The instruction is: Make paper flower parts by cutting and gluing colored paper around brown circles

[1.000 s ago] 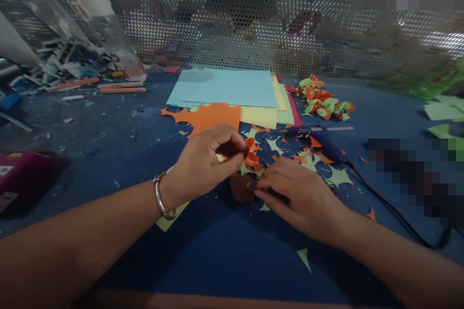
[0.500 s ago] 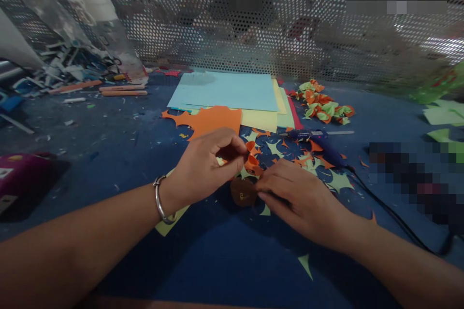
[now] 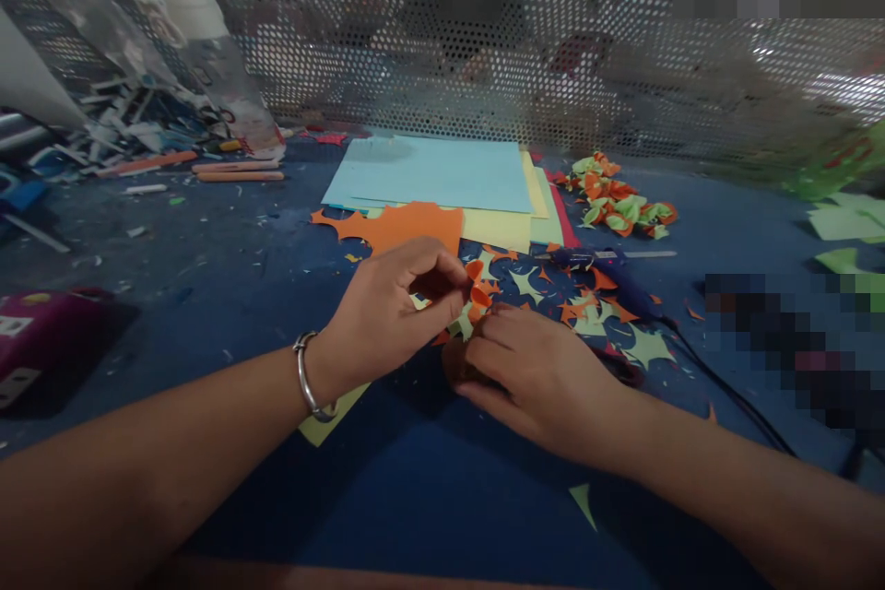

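My left hand [image 3: 405, 313], with a silver bangle on its wrist, pinches a curled orange paper piece [image 3: 477, 297] between thumb and forefinger. Close beside it, my right hand [image 3: 529, 369] has its fingers drawn together over a brown round piece [image 3: 453, 359], covering most of it. What the right fingertips grip, if anything, is hidden. Green paper scraps [image 3: 525, 284] and small orange scraps lie under and around both hands. Behind my left hand is an orange sheet [image 3: 415, 226] with rounded cut-outs along its edge.
Pale blue sheets [image 3: 429, 171] lie on yellow, green and red paper. Right of them sits a pile of orange-and-green paper flowers [image 3: 622, 198]. A corded blue glue gun [image 3: 584, 258] rests among scraps. A bottle [image 3: 214, 64] and a purple case [image 3: 48, 341] stand left. Perforated metal rises behind.
My right hand has shifted left, its fingers now covering most of the brown round piece. My left hand still pinches the orange paper and has barely moved.
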### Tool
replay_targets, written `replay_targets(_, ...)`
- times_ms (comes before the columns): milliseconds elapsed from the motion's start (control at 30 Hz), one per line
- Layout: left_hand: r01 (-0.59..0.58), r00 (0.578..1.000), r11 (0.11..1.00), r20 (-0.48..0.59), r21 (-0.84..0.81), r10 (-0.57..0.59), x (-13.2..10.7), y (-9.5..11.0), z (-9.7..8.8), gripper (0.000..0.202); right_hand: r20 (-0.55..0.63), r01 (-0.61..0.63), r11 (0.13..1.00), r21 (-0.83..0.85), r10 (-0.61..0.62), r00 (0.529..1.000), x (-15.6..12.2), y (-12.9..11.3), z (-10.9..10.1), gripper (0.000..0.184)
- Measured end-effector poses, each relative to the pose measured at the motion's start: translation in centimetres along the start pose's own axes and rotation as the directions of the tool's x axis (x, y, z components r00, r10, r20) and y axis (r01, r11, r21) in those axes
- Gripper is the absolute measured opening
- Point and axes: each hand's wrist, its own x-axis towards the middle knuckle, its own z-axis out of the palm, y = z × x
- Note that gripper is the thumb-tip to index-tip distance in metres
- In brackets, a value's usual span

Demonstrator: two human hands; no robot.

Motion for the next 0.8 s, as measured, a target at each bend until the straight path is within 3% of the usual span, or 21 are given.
replay_targets(200, 0.001, 1.000, 1.000, -0.006, 0.017, -0.001, 0.0, 0.1, -0.1, 0.007, -0.026, 0.031, 0.999, -0.010, -0.031, 0.999, -0.8, 0.7, -0.6, 0.022)
replay_targets(467, 0.010, 1.000, 1.000, -0.002, -0.002, -0.010, 0.2, -0.2, 0.1, 0.007, -0.113, -0.096, 0.991, 0.097, 0.107, 0.988, -2.3, 1.4, -1.2, 0.009)
replay_targets(800, 0.009, 1.000, 1.000, 0.008, 0.021, -0.010, -0.1, 0.2, -0.1, 0.008, -0.047, -0.022, 1.000, 0.006, 0.023, 0.999, -1.3, 0.5, -0.2, 0.015)
